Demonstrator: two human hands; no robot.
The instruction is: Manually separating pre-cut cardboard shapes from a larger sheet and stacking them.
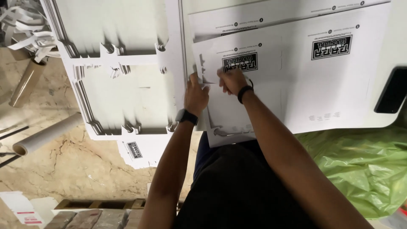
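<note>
— Where are the hands?
— Both arms reach up to the frame's centre. The left hand lies flat, fingers extended, knuckles up.
— And the other?
— The right hand sits just beside it, fingers curled under, wrist bent.

I count two hands of mine, left hand and right hand, both pressed on one printed white cardboard sheet. Left of my grip lie two brown cardboard tubes. Right of it: one crumpled green plastic bag.
</note>
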